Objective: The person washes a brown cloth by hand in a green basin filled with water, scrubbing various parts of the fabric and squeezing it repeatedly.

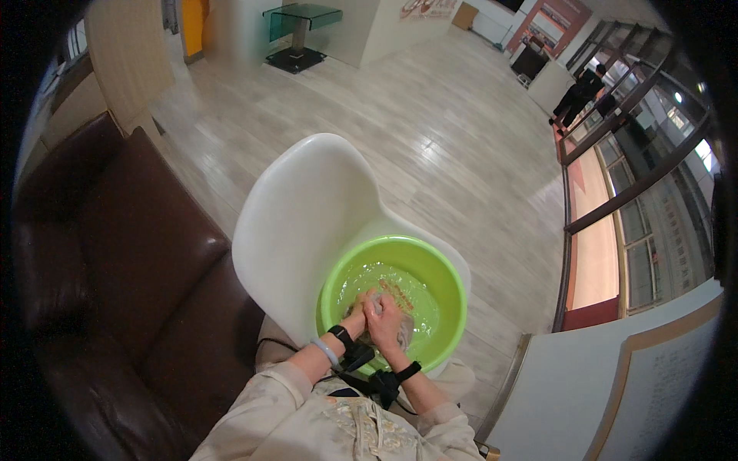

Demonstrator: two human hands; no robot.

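A green plastic basin of water rests on the seat of a white moulded chair in front of me. Both of my hands are closed together on a wet greyish cloth inside it. My left hand grips from the left side, a pale band and a black strap on that wrist. My right hand wraps over the cloth beside it, with a black strap and device below on the wrist. Part of the cloth hangs into the water; the rest is largely hidden by my fingers.
A brown leather armchair is at my left. A glass side table stands beyond the wooden-look floor. A person in dark clothes stands by the glazed railing at the far right. A white board with a wooden edge is at lower right.
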